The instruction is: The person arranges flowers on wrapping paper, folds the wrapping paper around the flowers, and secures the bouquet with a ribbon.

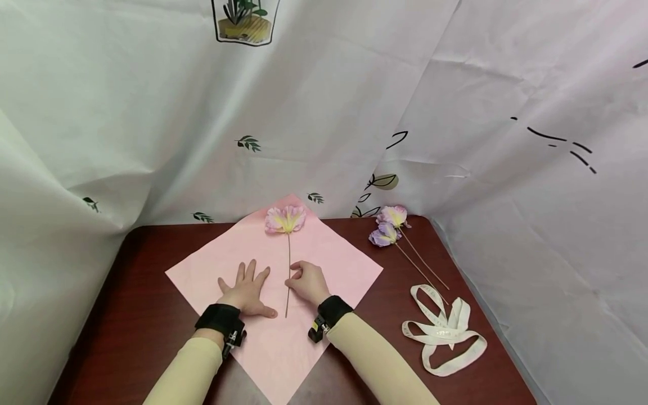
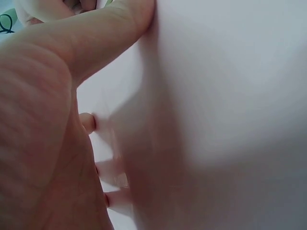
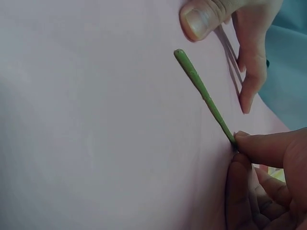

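Observation:
A pink-and-yellow artificial flower (image 1: 286, 219) lies on a square pink sheet of wrapping paper (image 1: 324, 247), its bloom toward the far corner. My right hand (image 1: 309, 283) pinches the thin stem between thumb and forefinger. In the right wrist view the green stem (image 3: 205, 96) sticks out past those fingertips, its cut end pointing toward the left thumb. My left hand (image 1: 247, 291) lies with fingers spread on the paper, left of the stem. From the left wrist, its thumb (image 2: 110, 33) shows pressed to the paper, with the other fingertips partly hidden behind the palm.
Two more artificial flowers, one pink (image 1: 392, 215) and one purple (image 1: 385, 234), lie at the table's back right. Nearer on that side is a loosely looped white ribbon (image 1: 440, 334). The dark red table (image 1: 147, 315) backs onto a hanging white curtain (image 1: 324, 112).

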`<state>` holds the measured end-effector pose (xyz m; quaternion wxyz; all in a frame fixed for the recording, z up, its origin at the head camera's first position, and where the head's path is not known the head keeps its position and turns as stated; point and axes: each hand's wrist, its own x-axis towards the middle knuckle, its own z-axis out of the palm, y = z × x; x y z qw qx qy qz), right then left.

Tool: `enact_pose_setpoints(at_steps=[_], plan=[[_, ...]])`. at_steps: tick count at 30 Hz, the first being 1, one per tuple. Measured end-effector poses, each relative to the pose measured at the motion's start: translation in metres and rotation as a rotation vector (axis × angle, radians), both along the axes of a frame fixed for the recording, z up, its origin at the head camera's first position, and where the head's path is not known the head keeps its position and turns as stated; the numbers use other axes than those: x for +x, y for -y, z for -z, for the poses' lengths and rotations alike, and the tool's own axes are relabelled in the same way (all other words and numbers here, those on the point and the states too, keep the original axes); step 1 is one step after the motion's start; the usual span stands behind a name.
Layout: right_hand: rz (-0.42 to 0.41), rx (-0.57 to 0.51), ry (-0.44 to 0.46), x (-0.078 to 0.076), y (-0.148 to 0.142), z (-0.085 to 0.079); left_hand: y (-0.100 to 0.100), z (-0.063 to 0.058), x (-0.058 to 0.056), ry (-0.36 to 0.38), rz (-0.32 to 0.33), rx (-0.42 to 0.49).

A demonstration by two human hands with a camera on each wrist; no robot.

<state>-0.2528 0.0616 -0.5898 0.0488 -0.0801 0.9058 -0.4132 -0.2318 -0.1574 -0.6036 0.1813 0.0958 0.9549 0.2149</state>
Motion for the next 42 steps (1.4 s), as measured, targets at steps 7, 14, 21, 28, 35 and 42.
enact_pose_setpoints(at_steps=[7, 14, 21, 28, 35, 42], plan=[[-0.012, -0.005, -0.037, 0.002, -0.002, 0.001, -0.001, 0.000, 0.000, -0.008, 0.004, -0.006], [-0.017, 0.025, -0.033, -0.001, -0.002, 0.006, -0.001, 0.000, 0.001, -0.008, 0.005, 0.000], [-0.041, 0.050, 0.012, -0.010, -0.003, 0.016, -0.001, 0.001, 0.002, -0.004, 0.002, 0.011], [-0.077, 0.004, -0.055, -0.005, -0.007, 0.014, 0.000, -0.003, 0.002, 0.012, 0.000, 0.018], [-0.083, -0.019, -0.056, 0.002, -0.007, 0.003, -0.001, -0.010, 0.004, 0.031, 0.002, 0.023], [-0.057, -0.008, -0.028, 0.001, -0.005, 0.005, 0.000, -0.004, 0.002, 0.008, -0.002, 0.015]])
